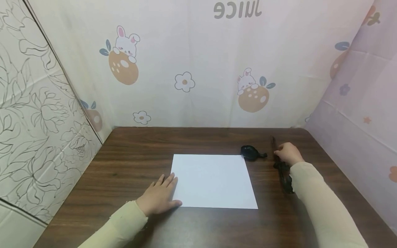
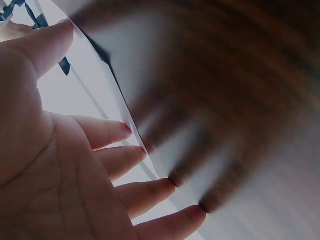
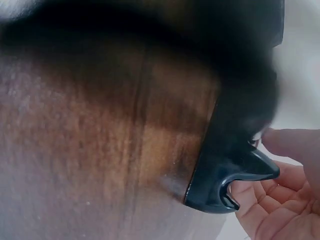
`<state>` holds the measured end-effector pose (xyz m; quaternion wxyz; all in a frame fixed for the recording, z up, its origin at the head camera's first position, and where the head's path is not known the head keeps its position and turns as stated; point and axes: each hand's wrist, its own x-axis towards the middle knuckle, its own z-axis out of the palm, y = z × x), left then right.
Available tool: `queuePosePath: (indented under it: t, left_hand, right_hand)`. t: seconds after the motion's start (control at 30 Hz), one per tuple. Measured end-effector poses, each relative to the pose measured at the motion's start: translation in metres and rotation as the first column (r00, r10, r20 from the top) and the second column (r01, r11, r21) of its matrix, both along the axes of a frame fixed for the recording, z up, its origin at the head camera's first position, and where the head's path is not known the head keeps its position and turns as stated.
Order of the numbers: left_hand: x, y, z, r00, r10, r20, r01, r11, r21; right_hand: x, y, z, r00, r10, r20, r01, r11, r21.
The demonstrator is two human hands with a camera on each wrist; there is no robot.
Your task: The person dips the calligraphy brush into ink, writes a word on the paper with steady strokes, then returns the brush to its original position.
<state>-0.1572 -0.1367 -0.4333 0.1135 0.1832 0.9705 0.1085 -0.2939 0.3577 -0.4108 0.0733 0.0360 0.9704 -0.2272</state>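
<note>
A white sheet of paper (image 1: 214,182) lies flat on the brown wood-grain table. My left hand (image 1: 159,196) rests at its left edge, fingers spread and straight, with fingertips and thumb on the sheet; the left wrist view shows that palm and fingers (image 2: 165,190) up close. On the right, my right hand (image 1: 289,153) pinches a slender dark stick (image 1: 273,142) between thumb and fingers. Below that hand lies a long black curved object (image 1: 283,177); a glossy black hooked piece (image 3: 225,180) fills part of the right wrist view. Its kind is unclear.
A small rounded black object (image 1: 250,153) with a narrow spout-like end sits by the paper's far right corner. A patterned curtain (image 1: 198,62) hangs behind the table's far edge, and a floral panel (image 1: 40,103) stands at left.
</note>
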Motion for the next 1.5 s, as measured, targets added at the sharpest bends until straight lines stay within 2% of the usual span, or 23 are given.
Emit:
queuePosePath:
  t: [0.43,0.63,0.83,1.07,1.27,1.5]
  left_hand:
    - [0.000,-0.001,-0.001,1.000,-0.005,0.000,0.005,1.000,0.006]
    - [0.000,-0.001,0.000,1.000,-0.011,-0.006,0.011,1.000,0.006]
    - [0.000,0.000,0.001,1.000,-0.012,0.000,0.012,1.000,-0.001]
    - [-0.001,0.000,0.001,1.000,-0.010,0.002,0.010,1.000,0.001]
    - [-0.002,0.000,0.000,1.000,-0.006,0.009,0.006,1.000,-0.001]
    - [-0.002,-0.001,-0.001,1.000,-0.011,0.003,0.011,1.000,-0.005]
  right_hand:
    - [0.001,0.001,-0.001,0.998,-0.052,0.028,0.054,0.995,-0.079]
    - [-0.001,0.007,0.003,0.998,-0.049,0.034,0.054,0.989,-0.139]
    - [-0.001,0.014,0.012,0.998,-0.055,0.038,0.060,0.987,-0.152]
    - [0.001,0.016,0.028,0.997,-0.069,-0.023,0.064,0.986,-0.156]
    - [0.000,0.013,0.044,0.993,-0.081,-0.084,0.060,0.973,-0.223]
    - [0.002,0.008,0.062,0.982,-0.098,-0.159,0.054,0.965,-0.256]
